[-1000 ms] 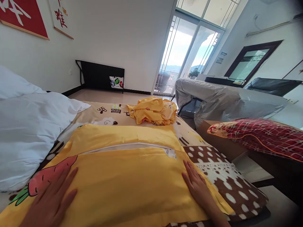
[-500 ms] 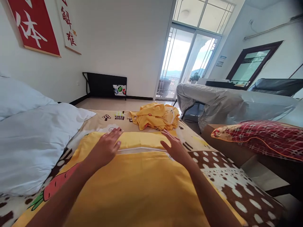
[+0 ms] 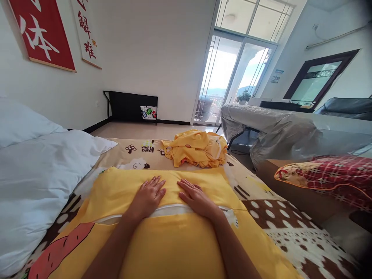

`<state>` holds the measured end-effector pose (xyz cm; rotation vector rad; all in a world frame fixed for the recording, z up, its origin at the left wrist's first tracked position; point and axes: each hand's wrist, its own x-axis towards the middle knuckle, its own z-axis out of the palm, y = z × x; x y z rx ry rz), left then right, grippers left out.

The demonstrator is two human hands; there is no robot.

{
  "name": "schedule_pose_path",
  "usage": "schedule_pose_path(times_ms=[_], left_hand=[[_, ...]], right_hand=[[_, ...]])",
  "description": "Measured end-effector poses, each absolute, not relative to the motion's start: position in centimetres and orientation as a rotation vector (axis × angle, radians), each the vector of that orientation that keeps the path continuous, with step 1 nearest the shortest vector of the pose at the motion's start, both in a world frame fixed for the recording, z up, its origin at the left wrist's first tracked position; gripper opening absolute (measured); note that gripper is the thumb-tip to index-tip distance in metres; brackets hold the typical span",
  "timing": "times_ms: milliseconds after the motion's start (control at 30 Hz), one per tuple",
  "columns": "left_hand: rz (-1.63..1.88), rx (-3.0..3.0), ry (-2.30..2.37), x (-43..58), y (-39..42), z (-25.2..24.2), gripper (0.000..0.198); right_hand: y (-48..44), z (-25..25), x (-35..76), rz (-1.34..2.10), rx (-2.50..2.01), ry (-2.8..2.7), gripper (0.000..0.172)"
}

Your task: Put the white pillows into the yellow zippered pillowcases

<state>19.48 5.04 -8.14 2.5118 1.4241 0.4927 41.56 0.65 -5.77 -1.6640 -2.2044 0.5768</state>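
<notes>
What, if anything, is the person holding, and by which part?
Nothing is held: the left hand and right hand lie open, palms down, on the yellow cloth.

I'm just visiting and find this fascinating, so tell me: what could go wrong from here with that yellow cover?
The left hand and right hand lie flat on the yellow cover, just beyond its slit; pushing forward might pull that slit wider or wrinkle the fabric.

A longer push could also nudge the crumpled yellow cloth, which sits near the far edge of the patterned blanket, perhaps onto the floor.
</notes>
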Motion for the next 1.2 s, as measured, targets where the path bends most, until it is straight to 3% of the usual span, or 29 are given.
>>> schedule_pose_path(times_ms=[233, 333, 500, 600, 733, 867, 1000, 1200], left_hand=[[0.530, 2.553, 1.415, 19.6, 4.1, -7.1, 0.049], [0.529, 2.660, 1.207, 19.7, 2.7, -6.0, 0.049], [0.517, 2.864, 0.897, 20.3, 1.0, -4.9, 0.041], [0.595, 2.920, 0.814, 20.8, 0.9, -5.2, 0.027], [0.742, 2.985, 0.794, 21.2, 1.1, -6.1, 0.026], [0.828, 2.988, 0.804, 21.4, 1.2, -6.7, 0.025], [0.855, 3.036, 0.819, 21.7, 0.2, -6.2, 0.022], [0.883, 2.965, 0.863, 23.6, -2.9, -5.0, 0.014]], right_hand=[[-2.8, -2.7, 42.7, 0.565, -1.790, -2.268, 0.060], [-4.0, -2.1, 43.2, 0.570, -1.828, -2.295, 0.060], [-4.8, -2.2, 44.0, 0.406, -1.844, -2.280, 0.039], [-4.5, -2.5, 44.4, 0.363, -1.860, -2.265, 0.035], [-4.1, -2.7, 45.5, 0.404, -1.901, -2.242, 0.036], [-4.2, -2.5, 47.4, 0.365, -2.079, -2.115, 0.024], [-4.8, -1.9, 48.3, 0.277, -2.218, -2.021, 0.030], [-6.0, -1.1, 47.0, 0.543, -1.871, -2.233, 0.014]])
